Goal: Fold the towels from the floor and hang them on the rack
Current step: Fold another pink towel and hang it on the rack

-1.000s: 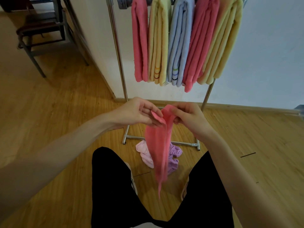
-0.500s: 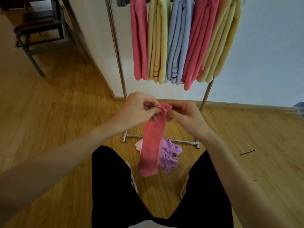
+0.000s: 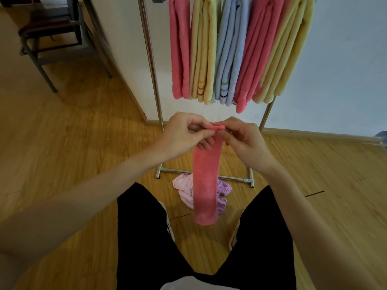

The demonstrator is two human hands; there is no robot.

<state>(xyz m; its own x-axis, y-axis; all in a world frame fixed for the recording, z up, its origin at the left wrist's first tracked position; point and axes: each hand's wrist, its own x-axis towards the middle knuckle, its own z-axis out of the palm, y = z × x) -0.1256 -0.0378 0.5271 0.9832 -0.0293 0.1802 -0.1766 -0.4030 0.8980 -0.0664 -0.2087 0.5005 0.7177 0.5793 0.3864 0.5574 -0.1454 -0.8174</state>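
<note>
Pinching the pink towel (image 3: 206, 181) top edge with both hands (image 3: 211, 133) together, long axis hanging straight down, seemingly folded, below the rack (image 3: 149, 59).

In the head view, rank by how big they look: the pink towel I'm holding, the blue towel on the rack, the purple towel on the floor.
1-2. Blue towel and held pink towel: too alike, and the pink is nearer.
3. Purple towel, partly hidden.

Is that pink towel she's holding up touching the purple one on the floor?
Cannot tell. In the head view the pink towel, pinched by both hands, hangs in front of the purple towel and overlaps it, so no gap or contact shows.
</note>
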